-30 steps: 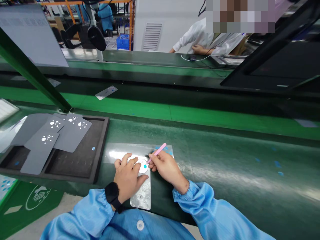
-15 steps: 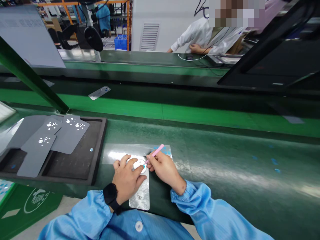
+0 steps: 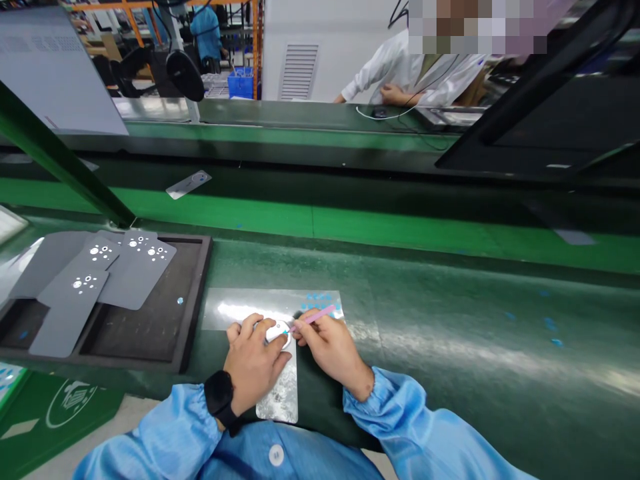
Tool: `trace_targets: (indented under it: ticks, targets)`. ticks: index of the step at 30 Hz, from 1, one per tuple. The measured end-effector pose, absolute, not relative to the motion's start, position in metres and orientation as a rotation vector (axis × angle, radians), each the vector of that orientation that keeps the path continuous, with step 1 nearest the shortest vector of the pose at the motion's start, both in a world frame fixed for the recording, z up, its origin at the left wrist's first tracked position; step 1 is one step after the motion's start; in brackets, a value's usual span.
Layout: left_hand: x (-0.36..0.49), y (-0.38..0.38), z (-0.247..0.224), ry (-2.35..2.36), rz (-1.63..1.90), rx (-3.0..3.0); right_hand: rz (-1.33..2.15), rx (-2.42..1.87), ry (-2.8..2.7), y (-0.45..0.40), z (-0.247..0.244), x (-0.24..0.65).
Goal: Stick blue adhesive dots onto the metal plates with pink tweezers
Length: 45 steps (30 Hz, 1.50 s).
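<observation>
A silvery panel (image 3: 277, 393) lies lengthwise in front of me, with a white rounded part (image 3: 274, 331) at its far end. My left hand (image 3: 253, 360) rests over the panel, fingers spread; its fingertips press beside the white part and cover some of it. Pinched in my right hand (image 3: 327, 343) are slim pink tweezers (image 3: 321, 314), their tip at a small blue piece (image 3: 286, 332) on the white part. Beneath and beyond both hands lies a clear sheet (image 3: 220, 300), with rows of blue stickers (image 3: 318, 297) at its right end.
To the left, a dark tray (image 3: 195, 293) holds several grey panels (image 3: 75, 313) with holes. A green post (image 3: 65, 153) rises behind it. On the far ledge lies another panel (image 3: 189, 184). Across the bench a person in a white sleeve (image 3: 373, 67) leans at the counter.
The pink tweezers have tipped lower toward the right, their tip still at the white part. More blue stickers now show on the sheet. My left hand stays nearly in place.
</observation>
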<state>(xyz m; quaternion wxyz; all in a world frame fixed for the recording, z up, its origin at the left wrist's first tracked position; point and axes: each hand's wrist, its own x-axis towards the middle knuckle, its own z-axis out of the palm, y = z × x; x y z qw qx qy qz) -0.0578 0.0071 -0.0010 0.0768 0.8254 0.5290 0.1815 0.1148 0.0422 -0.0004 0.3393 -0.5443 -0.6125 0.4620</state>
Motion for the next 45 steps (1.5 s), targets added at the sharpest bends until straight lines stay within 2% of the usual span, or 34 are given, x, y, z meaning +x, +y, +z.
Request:
trace_targets:
  ticks: [17,37,45]
  targets:
    - [-0.057,0.007,-0.002,1.59,0.583,2.486,0.723,-1.248,-1.985,0.037,-0.004,0.112]
    - [-0.056,0.006,0.001,1.601,0.574,2.45,0.828,-1.328,-1.958,0.032,-0.003,0.112]
    - [-0.053,0.004,-0.009,1.648,0.814,2.447,0.694,-1.295,-2.042,0.03,-0.002,0.115]
